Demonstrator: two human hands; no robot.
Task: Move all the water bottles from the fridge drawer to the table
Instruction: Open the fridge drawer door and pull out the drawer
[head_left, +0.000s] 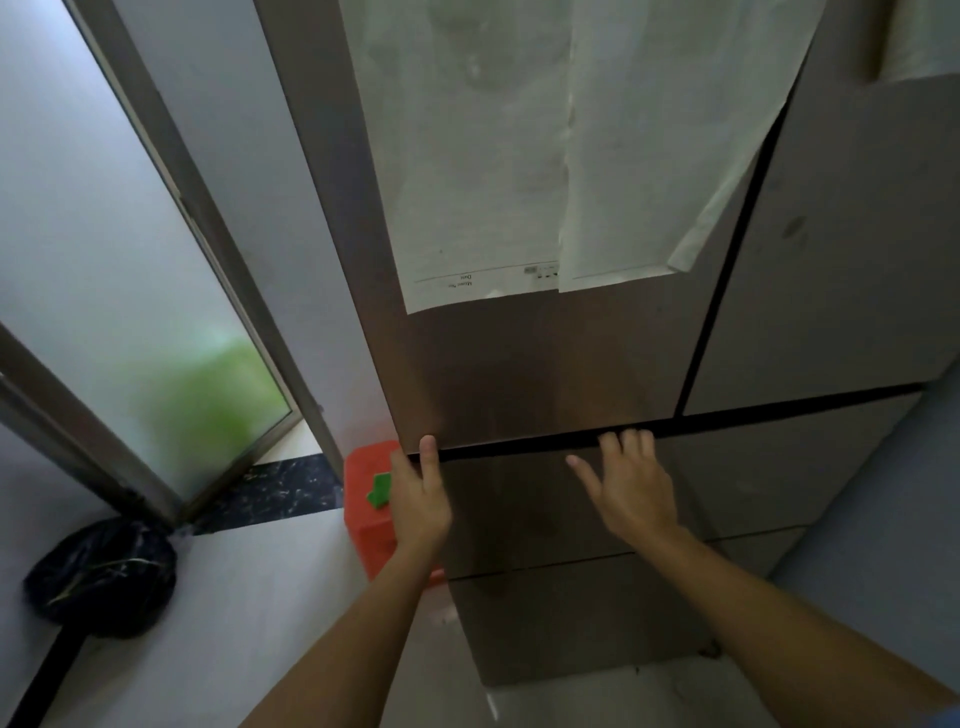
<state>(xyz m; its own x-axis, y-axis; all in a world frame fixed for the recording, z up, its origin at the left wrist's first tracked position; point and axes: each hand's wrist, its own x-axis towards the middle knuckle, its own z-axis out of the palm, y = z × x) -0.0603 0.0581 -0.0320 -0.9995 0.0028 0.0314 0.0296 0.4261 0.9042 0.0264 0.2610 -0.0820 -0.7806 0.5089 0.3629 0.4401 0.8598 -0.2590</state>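
**Operator:** Report the left side of the view.

**Inspector:** A black bin bag (101, 577) is sitting on the pale floor (249, 597) at the far left. A frosted glass panel (130, 270) in a metal frame is standing above and behind it, with a green blur showing through the glass. A red container (363, 525) is standing just beside the fridge's left side, and a green piece (381, 489) is lying on top of it.

**Operator:** Report the left hand.

**Inspector:** The left hand (421, 493) is gripping the upper left corner of the fridge drawer (545, 509). The thumb is lying straight up across the dark seam. The other fingers are passing round the left side edge, and their tips are hidden.

**Operator:** Report the drawer and its contents.

**Inspector:** The fridge drawer is sitting shut, flush under the upper door (519, 374). The water bottles are not showing, since the closed front is hiding whatever is inside. A second drawer (571, 623) is sitting below it, also closed.

**Operator:** Report the right hand.

**Inspector:** The right hand (631, 488) is resting on the drawer's top edge, right of centre. Its fingers are hooking into the dark gap above the drawer front, and the thumb is spreading out to the left across the panel.

**Operator:** Report the remaining items.

**Inspector:** Two paper sheets (493, 182) are hanging on the upper door, the right one overlapping the left. A second upper door (831, 260) is standing closed to the right.
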